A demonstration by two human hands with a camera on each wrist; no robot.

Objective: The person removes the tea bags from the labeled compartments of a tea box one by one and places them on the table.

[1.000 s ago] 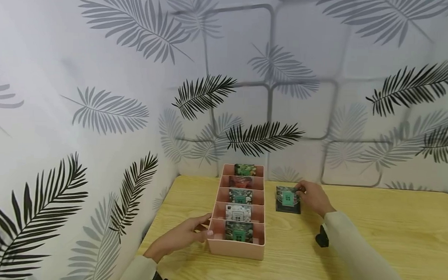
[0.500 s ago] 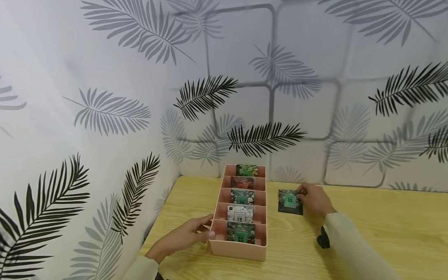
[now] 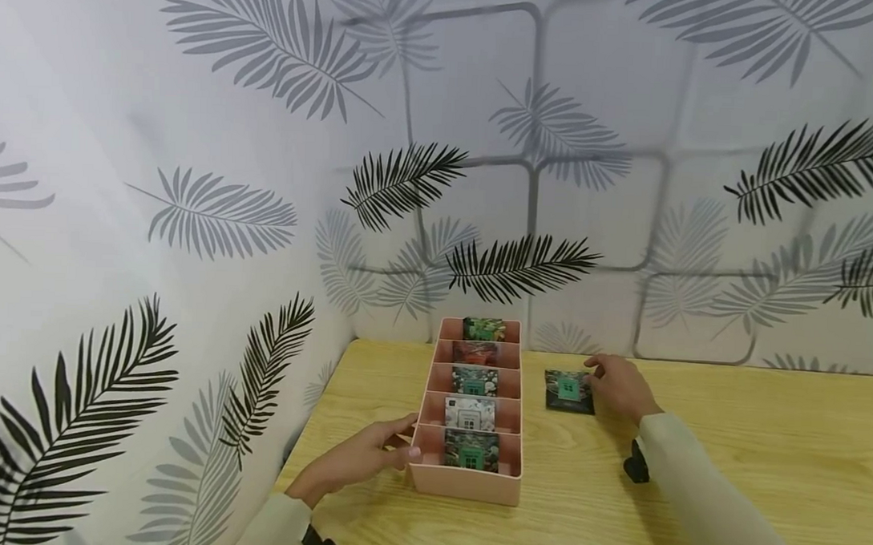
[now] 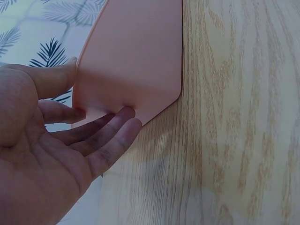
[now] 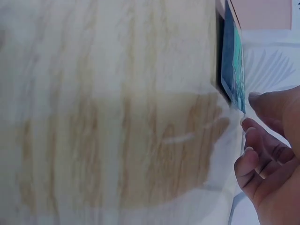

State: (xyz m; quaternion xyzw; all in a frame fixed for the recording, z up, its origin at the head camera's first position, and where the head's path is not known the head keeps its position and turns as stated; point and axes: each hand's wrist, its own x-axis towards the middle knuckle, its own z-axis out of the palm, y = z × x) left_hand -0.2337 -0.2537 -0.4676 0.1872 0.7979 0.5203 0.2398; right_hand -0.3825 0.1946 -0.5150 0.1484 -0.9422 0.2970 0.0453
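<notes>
A long pink organizer box [image 3: 465, 486] with several compartments stands on the table, each compartment holding a small flat sachet, such as the dark green-labelled one [image 3: 471, 452] in the nearest. My left hand [image 3: 365, 456] is at the box's near left corner. Its fingers [image 4: 112, 150] rest loosely against the outer side wall, with the thumb at the rim. Another dark sachet with a green label [image 3: 568, 392] lies on the table right of the box. Beside its right edge is my right hand [image 3: 619, 385]. In the right wrist view, thumb and index finger are parted at the sachet's corner.
The wood-grain table [image 3: 756, 428] extends to the right. Behind it and on the left stands a white wall [image 3: 594, 109] with leaf patterns, close to the box's far end. Other sachets, red [image 3: 475, 352] and white [image 3: 470, 412], show in the compartments.
My right thumb and fingertips have shifted slightly off the loose sachet's right edge, where they overlapped it before. The left hand keeps its place at the box. The head view shifts a little.
</notes>
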